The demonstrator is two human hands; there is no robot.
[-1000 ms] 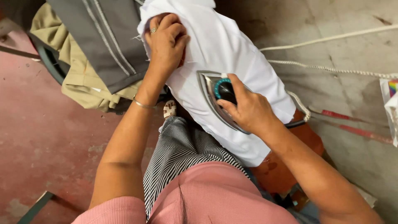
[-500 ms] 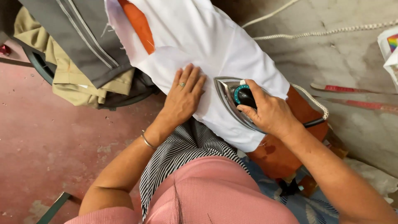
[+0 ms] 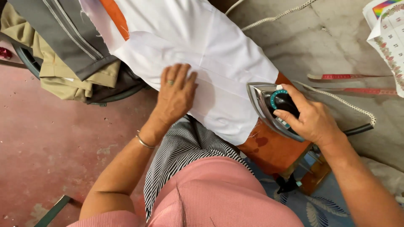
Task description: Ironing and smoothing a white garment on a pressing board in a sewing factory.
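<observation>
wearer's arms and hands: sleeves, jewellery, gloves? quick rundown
No gloves; forearms bare. Left hand has a ring on one finger and a thin metal bangle at the wrist. Right hand shows no jewellery. Pink textured short sleeve at the left upper arm.

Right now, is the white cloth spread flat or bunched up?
Spread flat: the white cloth lies smooth over the board, left hand pressed on it, iron at its edge.

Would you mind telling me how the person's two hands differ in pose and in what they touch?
The left hand lies flat, fingers spread, on the white fabric; the right hand curls around the iron. The left hand wears a ring and has a bangle at the wrist; the right hand shows neither. Both are over the ironing surface.
</observation>
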